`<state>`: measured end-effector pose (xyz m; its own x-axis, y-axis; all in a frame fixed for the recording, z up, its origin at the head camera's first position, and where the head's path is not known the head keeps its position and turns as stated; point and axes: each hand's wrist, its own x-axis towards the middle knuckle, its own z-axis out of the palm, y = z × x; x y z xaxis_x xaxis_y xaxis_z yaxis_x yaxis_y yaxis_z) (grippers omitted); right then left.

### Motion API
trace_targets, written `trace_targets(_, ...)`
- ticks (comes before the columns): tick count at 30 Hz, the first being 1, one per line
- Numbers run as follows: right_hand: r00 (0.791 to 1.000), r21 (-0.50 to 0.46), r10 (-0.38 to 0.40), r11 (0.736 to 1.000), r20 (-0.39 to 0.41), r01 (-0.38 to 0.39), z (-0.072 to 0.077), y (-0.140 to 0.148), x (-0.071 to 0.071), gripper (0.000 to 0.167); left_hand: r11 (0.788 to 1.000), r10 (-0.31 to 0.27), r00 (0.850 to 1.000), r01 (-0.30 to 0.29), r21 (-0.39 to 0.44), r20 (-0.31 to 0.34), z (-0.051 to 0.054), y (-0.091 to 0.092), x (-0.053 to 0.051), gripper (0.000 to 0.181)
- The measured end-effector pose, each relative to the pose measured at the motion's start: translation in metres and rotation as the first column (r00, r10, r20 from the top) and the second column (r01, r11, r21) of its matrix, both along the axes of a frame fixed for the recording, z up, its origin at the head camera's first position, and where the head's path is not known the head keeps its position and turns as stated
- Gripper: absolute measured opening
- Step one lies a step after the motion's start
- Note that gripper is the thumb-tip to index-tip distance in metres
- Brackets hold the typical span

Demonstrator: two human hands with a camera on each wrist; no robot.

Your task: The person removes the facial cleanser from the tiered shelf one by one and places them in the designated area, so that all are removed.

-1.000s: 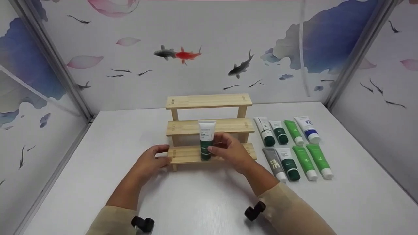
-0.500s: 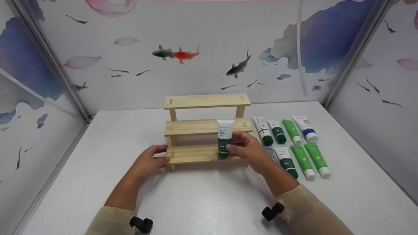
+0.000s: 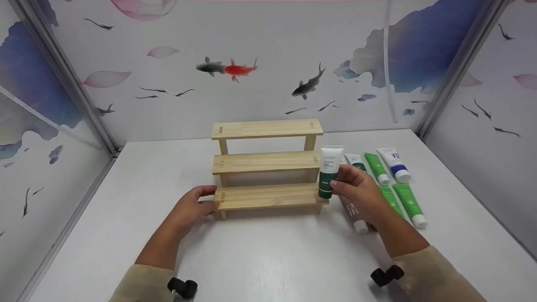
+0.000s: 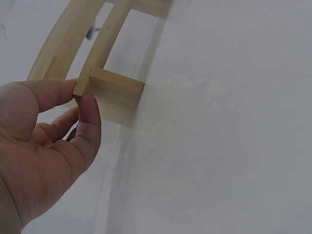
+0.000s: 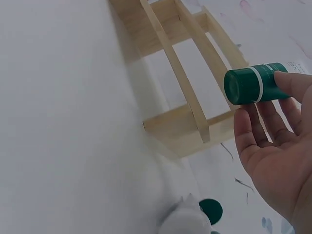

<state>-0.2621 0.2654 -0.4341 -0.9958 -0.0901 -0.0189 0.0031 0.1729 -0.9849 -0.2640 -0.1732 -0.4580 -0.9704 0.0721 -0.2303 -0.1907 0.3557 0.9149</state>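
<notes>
My right hand (image 3: 360,188) pinches a white-and-green cosmetic tube (image 3: 328,173) between thumb and fingers, upright with its green cap down. In the head view the tube overlaps the right end of the bottom shelf; the right wrist view shows the tube's cap (image 5: 241,87) beside the shelves, apart from them. A three-tier wooden rack (image 3: 268,196) stands on the table. My left hand (image 3: 194,209) grips the left end of its bottom board, and in the left wrist view the thumb and a finger pinch that board's end (image 4: 84,84).
Right of the rack lie several tubes in two rows, partly hidden by my right hand: a white-and-blue tube (image 3: 394,165), green tubes (image 3: 409,204) and a brownish-grey tube (image 3: 353,214). A printed wall panel (image 3: 268,37) rises behind the white table (image 3: 251,260).
My right hand has carried the white-and-green tube from the middle of the bottom shelf rightward to its right end. My left hand keeps its grip on the rack's left end.
</notes>
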Motion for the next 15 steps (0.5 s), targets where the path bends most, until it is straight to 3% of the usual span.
trace_targets(8,0.998,0.051,-0.069,0.996,0.004,0.069,-0.001,0.05,0.014,0.05,1.0,0.0,1.0,-0.001,0.017,0.016,-0.002,-0.002,-0.001,0.057)
trace_targets(15,0.996,0.014,-0.091,0.996,-0.017,0.092,-0.006,0.091,0.023,0.05,1.0,0.02,0.999,-0.02,-0.012,0.028,-0.001,0.0,-0.001,0.057)
